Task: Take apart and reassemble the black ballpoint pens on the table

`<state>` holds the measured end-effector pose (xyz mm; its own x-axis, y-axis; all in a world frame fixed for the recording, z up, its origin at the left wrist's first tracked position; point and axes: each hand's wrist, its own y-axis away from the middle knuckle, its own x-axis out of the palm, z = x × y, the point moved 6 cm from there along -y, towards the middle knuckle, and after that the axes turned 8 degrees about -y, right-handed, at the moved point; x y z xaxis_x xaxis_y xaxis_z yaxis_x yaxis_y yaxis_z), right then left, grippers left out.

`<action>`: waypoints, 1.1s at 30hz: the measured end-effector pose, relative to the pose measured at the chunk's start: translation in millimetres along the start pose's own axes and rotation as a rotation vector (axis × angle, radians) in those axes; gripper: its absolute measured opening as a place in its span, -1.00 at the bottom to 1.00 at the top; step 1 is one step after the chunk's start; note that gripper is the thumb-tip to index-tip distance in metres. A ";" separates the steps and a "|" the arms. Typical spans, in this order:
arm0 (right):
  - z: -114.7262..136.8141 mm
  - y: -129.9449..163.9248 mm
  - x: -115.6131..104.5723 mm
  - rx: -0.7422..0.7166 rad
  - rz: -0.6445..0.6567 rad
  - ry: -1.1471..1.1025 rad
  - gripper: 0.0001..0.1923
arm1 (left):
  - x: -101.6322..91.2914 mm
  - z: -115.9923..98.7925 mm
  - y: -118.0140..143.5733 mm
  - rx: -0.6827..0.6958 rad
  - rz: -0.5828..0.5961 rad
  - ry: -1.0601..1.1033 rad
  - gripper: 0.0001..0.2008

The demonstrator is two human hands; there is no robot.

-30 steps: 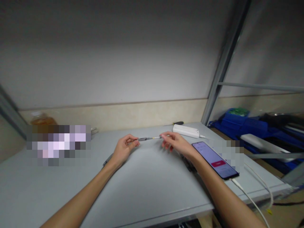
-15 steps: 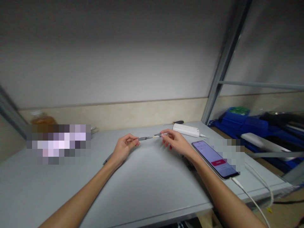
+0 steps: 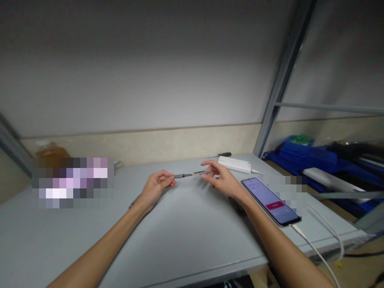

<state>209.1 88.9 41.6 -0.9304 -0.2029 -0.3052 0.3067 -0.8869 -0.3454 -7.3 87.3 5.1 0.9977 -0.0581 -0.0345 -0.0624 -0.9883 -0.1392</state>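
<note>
Both hands held a thin grey pen [image 3: 189,175] above the pale grey table [image 3: 186,232]: the left hand [image 3: 156,187] pinched one end, the right hand [image 3: 223,179] the other.

two hands are showing over the bench [image 3: 186,236]: one left hand [image 3: 154,188] and one right hand [image 3: 223,181], sharing one thin pen-like tool [image 3: 192,174]. lying around are one phone [image 3: 271,201], one white power strip [image 3: 235,164], one screwdriver [image 3: 222,155] and one bottle [image 3: 49,151].
</note>
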 end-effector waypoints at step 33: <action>-11.1 3.3 22.0 0.209 0.005 -0.531 -0.65 | 2.0 -22.7 15.5 0.165 -0.200 -0.198 -0.77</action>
<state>191.8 86.2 23.8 -0.9188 -0.3404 0.2001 0.3156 -0.9376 -0.1456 -5.7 68.6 25.4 0.9672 0.1792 -0.1803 0.1143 -0.9402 -0.3210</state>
